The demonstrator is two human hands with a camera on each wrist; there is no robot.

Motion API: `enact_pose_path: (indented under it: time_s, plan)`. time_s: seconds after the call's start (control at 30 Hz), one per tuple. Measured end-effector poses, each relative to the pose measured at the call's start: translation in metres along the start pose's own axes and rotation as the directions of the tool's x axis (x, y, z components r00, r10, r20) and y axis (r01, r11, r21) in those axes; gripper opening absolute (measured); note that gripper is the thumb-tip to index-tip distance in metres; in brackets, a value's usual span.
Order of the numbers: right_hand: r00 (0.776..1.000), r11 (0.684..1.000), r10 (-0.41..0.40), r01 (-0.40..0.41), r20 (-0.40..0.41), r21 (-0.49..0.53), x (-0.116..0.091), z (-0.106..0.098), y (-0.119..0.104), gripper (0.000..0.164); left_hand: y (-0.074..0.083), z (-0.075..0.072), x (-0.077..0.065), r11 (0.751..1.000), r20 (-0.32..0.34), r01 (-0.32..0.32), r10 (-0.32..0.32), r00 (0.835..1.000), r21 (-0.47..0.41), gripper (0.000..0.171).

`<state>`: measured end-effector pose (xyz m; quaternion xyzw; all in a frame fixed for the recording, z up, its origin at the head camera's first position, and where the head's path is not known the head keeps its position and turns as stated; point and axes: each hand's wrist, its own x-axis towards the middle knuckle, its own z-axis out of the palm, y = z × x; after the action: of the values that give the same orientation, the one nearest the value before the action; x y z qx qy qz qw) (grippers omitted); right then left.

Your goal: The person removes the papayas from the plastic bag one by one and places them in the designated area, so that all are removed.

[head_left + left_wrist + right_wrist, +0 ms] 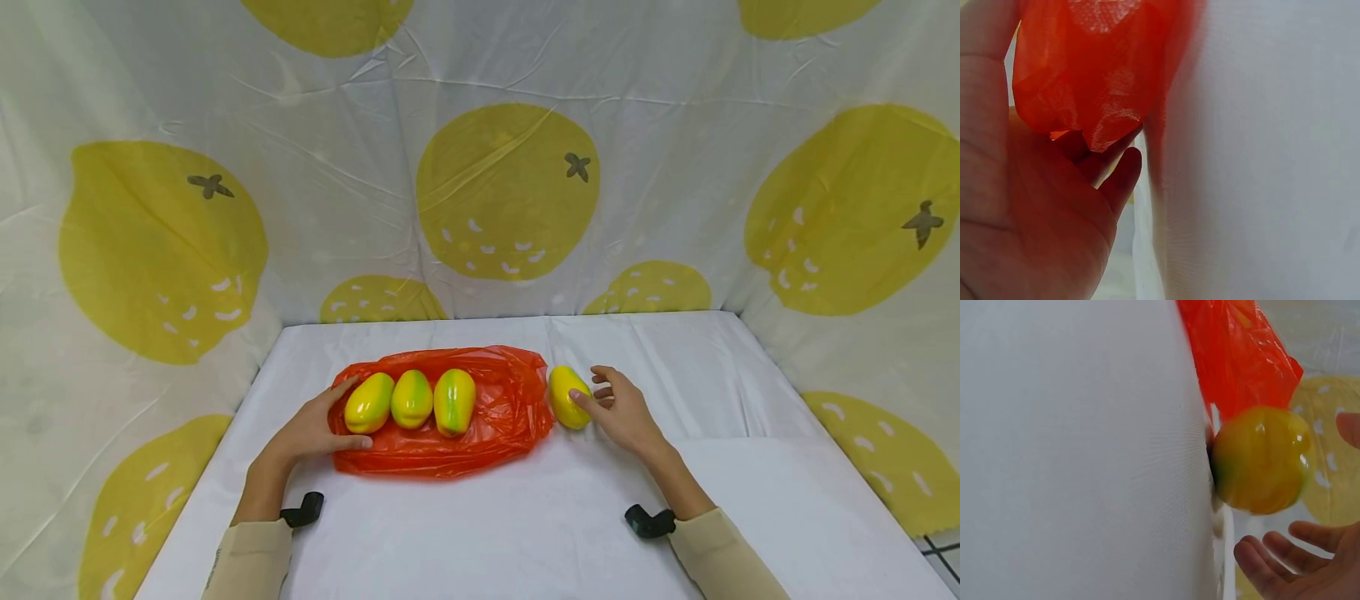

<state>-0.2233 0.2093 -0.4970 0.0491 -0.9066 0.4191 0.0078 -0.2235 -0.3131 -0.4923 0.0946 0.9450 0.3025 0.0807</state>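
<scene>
A red plastic bag (506, 425) lies flat on the white-covered table. Three glossy yellow-green mangoes sit in a row on its left half: a left one (370, 403), a middle one (412, 400) and a right one (453, 403). My left hand (311, 427) is spread around the bag's left end, thumb on the near side, fingers on the far side. In the left wrist view the red plastic hangs over its palm. A fourth mango (564, 397) rests just right of the bag. Beside it, my right hand (626, 414) has its fingers parted, and the right wrist view shows them apart from the fruit.
The white cloth (480, 542) covers the table up to its back edge. Behind and at both sides hangs a curtain (345, 208) printed with large yellow lemons. Dark wrist mounts (303, 510) sit on both forearms.
</scene>
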Motion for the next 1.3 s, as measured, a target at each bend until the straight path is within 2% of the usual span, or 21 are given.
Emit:
enact_pose_path:
  time_s: [0.33, 0.6, 1.3]
  plan:
    - [0.998, 0.998, -0.058, 0.058, -0.032, -0.002, 0.0, -0.007, -0.004, 0.075, 0.0, 0.0, -0.002, 0.999, -0.016, -0.01, 0.01, 1.0, -0.051, 0.116]
    - [0.989, 0.992, -0.129, 0.129, -0.069, 0.003, 0.004, -0.01, -0.006, 0.069, 0.0, 0.0, -0.002, 0.997, -0.003, 0.013, -0.014, 1.0, -0.079, 0.117]
    - [0.959, 0.96, -0.269, 0.274, -0.085, 0.055, 0.01, -0.006, -0.035, 0.058, -0.005, 0.002, -0.001, 0.998, 0.015, 0.015, -0.014, 1.0, -0.055, 0.117]
